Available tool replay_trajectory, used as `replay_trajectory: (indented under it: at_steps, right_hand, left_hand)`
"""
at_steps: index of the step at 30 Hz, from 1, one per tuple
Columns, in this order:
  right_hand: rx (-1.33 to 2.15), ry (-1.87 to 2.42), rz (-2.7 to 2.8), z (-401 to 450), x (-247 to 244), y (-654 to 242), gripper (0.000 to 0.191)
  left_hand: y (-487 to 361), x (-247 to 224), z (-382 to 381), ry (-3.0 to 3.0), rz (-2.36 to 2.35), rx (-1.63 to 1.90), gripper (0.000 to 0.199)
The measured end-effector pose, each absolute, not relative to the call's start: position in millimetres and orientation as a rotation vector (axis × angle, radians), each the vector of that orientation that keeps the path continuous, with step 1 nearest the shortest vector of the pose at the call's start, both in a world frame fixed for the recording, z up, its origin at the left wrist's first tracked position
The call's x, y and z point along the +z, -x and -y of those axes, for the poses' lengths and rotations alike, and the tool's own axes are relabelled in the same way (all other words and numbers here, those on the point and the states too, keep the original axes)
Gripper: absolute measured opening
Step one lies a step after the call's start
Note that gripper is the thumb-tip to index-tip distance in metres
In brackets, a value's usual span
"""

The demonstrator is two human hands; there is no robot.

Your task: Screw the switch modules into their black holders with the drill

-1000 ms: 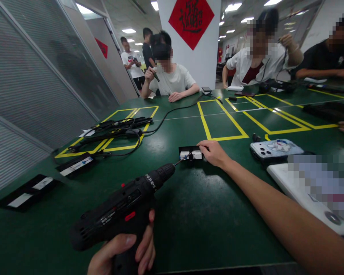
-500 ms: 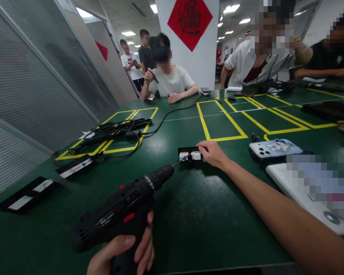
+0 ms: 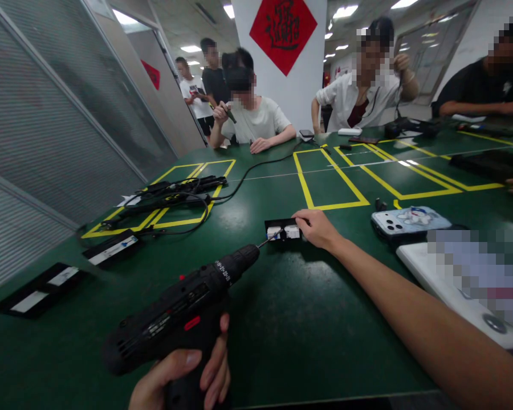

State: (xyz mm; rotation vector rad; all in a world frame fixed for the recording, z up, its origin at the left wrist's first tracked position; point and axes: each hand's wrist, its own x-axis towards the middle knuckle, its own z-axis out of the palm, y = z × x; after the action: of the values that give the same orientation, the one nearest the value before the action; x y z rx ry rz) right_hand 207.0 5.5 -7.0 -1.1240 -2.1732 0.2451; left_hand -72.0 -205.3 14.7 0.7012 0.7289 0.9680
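Observation:
A black cordless drill [image 3: 188, 302] with red accents lies in my left hand [image 3: 188, 370], whose fingers wrap round its handle. The drill points up and to the right. Its thin bit [image 3: 270, 238] reaches a small black plate [image 3: 273, 224] with white blocks or labels; whether it sits in a screw is too small to tell. Around the right end of that plate my right hand [image 3: 316, 229] closes its fingertips, pressing it on the green table [image 3: 273, 341].
Two black pieces with white labels [image 3: 38, 290] [image 3: 113, 249] lie at the left, near a heap of black cables [image 3: 175, 193]. At the right are a phone in a patterned case [image 3: 410, 221] and a white device [image 3: 444, 279]. Yellow tape [image 3: 340, 205] marks the table. People sit across it.
My hands, the drill and the plate hold nearly the same place. Across the table, the person in the white shirt has moved back from the table and to the left.

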Motion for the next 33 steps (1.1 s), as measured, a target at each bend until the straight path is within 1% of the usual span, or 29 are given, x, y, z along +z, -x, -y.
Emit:
replay_trajectory:
  at_steps: [33]
  right_hand:
    - [0.284,1.152,2.161,-4.5,-5.8,-205.7,0.020]
  left_hand:
    - [71.6,15.8,205.2,-0.719,-0.737,0.955,0.034]
